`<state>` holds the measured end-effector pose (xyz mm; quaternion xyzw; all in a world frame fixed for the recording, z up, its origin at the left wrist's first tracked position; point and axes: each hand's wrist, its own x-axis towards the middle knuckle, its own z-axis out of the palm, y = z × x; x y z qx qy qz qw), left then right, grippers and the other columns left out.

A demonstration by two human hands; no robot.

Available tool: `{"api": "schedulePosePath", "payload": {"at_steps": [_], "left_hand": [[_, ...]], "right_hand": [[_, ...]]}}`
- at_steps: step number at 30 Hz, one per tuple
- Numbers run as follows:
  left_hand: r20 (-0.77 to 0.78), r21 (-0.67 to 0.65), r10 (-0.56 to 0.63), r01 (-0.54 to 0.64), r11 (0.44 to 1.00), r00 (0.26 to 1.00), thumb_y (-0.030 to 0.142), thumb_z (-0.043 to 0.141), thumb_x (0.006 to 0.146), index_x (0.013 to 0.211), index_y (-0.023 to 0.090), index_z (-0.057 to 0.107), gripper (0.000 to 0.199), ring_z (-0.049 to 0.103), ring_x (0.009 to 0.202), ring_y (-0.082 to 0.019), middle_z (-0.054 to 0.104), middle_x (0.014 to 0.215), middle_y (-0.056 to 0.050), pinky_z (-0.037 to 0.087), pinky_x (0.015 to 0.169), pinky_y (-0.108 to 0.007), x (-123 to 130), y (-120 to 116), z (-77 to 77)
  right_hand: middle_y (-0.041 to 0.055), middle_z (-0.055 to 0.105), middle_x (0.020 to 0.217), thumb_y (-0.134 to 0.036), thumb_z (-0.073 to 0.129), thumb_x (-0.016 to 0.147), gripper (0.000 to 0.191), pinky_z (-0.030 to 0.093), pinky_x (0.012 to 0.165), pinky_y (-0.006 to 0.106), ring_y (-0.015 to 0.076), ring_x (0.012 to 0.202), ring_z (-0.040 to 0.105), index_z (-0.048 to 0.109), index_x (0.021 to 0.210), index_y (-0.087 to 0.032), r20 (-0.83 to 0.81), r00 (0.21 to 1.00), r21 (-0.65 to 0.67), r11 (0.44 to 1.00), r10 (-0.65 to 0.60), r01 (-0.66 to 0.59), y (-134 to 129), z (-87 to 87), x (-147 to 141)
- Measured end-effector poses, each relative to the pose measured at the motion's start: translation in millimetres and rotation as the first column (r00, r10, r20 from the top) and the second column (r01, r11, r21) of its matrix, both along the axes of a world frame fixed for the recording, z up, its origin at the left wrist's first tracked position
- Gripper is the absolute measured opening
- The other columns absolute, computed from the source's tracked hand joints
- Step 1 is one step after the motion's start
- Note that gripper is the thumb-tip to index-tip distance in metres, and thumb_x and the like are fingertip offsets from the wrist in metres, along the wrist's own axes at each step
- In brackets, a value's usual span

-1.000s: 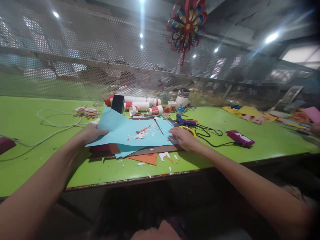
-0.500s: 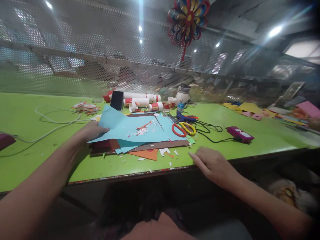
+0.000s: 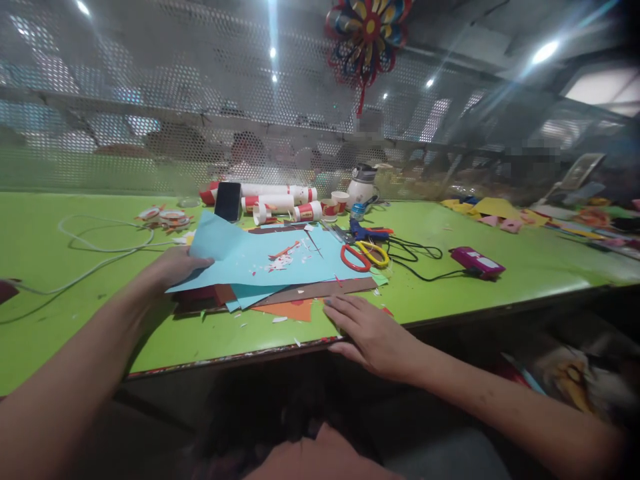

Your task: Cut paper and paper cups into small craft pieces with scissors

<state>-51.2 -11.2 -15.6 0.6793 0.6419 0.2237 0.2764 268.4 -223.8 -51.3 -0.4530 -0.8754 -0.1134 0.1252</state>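
Observation:
At the left end of the light blue paper [image 3: 235, 263], my left hand [image 3: 177, 265] pinches its raised edge. White and orange scraps [image 3: 284, 259] lie on that sheet. Beneath it are brown sheets [image 3: 325, 291] and an orange piece [image 3: 293, 310]. My right hand [image 3: 363, 330] rests at the table's front edge, right of the orange piece, its fingers spread and holding nothing that I can see. Scissors with red and yellow handles [image 3: 356, 258] lie at the paper's right end, beside a blue tool [image 3: 367, 231].
On the green table [image 3: 90, 333], paper cups [image 3: 307, 212], a phone [image 3: 228, 202], a white bottle [image 3: 361, 188] and rolled tubes stand behind the paper. A purple box [image 3: 477, 262] with a black cord is at right. A white cable runs at left.
My right hand has moved left along the table edge, over the small scraps there, and its fingers have spread. My left hand still grips the blue paper. The view has shifted slightly.

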Motion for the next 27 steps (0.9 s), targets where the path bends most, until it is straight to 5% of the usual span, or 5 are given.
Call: {"api": "schedulePosePath", "payload": {"at_steps": [7,10,15,23,27], "left_hand": [[-0.018,0.006,-0.006,0.006,1.000,1.000,0.037,0.071,0.055,0.065,0.014,0.064,0.027,0.053,0.057,-0.020,0.062,0.056,-0.001,0.037,0.054,-0.026,1,3,0.0],[-0.013,0.023,-0.024,0.024,0.999,1.000,0.038,0.071,0.055,0.066,0.014,0.064,0.027,0.053,0.059,-0.020,0.063,0.058,-0.001,0.038,0.054,-0.026,-2,4,-2.3],[0.000,0.029,-0.034,0.034,0.999,0.999,0.038,0.070,0.055,0.063,0.014,0.064,0.027,0.052,0.055,-0.019,0.062,0.054,-0.001,0.037,0.052,-0.025,-2,3,-3.9],[0.047,0.007,0.003,-0.003,1.000,0.999,0.036,0.073,0.050,0.063,0.014,0.065,0.027,0.055,0.059,-0.020,0.065,0.058,-0.001,0.038,0.053,-0.026,-2,3,-1.8],[0.102,0.001,-0.012,0.012,1.000,0.995,0.037,0.072,0.049,0.060,0.014,0.064,0.027,0.054,0.059,-0.020,0.064,0.056,-0.001,0.039,0.053,-0.026,-2,-1,2.4]], "right_hand": [[0.0136,0.067,0.089,-0.015,0.057,0.084,0.024,0.048,0.076,0.049,0.0290,0.088,0.057,0.058,0.108,-0.019,-0.190,0.972,0.190,0.966,-0.138,0.174,-87,-0.6,68],[0.0109,0.065,0.080,-0.014,0.055,0.086,0.011,0.047,0.074,0.047,0.0261,0.079,0.056,0.061,0.093,-0.018,-0.287,0.935,0.237,0.930,-0.209,0.281,-76,6.0,70],[0.0200,0.060,0.110,-0.025,0.054,0.089,0.030,0.046,0.090,0.050,0.0318,0.106,0.053,0.058,0.114,-0.010,-0.314,0.913,0.186,0.926,-0.261,0.329,-25,-9.0,51],[0.0020,0.051,0.059,-0.013,0.055,0.085,0.025,0.042,0.060,0.036,0.0195,0.059,0.048,0.052,0.063,-0.024,-0.452,0.864,0.172,0.928,-0.224,0.330,-81,-9.7,45],[0.0022,0.050,0.062,-0.021,0.050,0.089,0.024,0.040,0.061,0.035,0.0188,0.061,0.048,0.052,0.066,-0.023,-0.547,0.793,0.123,0.911,-0.270,0.394,-49,5.2,34]]}}
